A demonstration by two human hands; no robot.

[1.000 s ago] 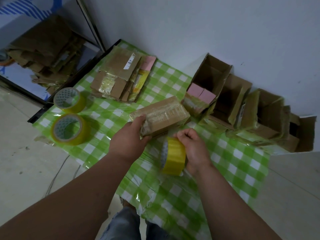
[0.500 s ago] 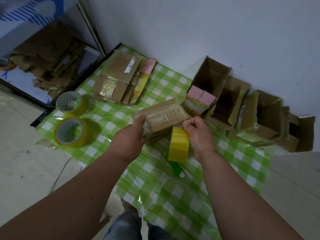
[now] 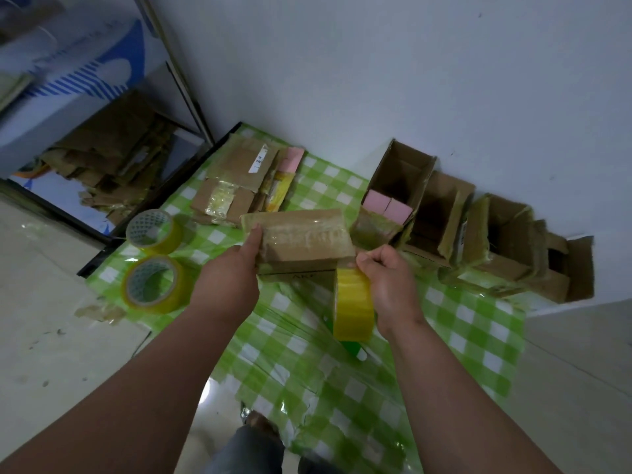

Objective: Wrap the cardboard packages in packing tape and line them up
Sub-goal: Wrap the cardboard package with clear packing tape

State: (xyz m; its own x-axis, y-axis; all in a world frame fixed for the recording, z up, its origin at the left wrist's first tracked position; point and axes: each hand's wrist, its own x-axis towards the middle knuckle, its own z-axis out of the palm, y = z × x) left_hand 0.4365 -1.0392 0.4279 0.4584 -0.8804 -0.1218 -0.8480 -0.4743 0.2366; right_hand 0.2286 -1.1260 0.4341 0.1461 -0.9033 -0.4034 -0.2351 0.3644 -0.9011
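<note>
Checked cloth [image 3: 461, 323], left hand [image 3: 229, 282] gripping package [image 3: 301, 241] (taped)

The left hand [image 3: 227, 280] grips a taped cardboard package [image 3: 301, 242] above the green checked cloth [image 3: 455, 323]; the right hand [image 3: 390, 285] holds a yellow tape roll [image 3: 352, 307] at its near corner

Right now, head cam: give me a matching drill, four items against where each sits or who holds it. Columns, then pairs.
Items:
1. cardboard package
2. yellow tape roll
3. two spare tape rolls
4. open boxes

Places:
A. gripped by the right hand
B. lined up along the wall
C. gripped at its end by the left hand
D. lying on the left part of the checked cloth

Pairs: 1-C, 2-A, 3-D, 4-B
</note>
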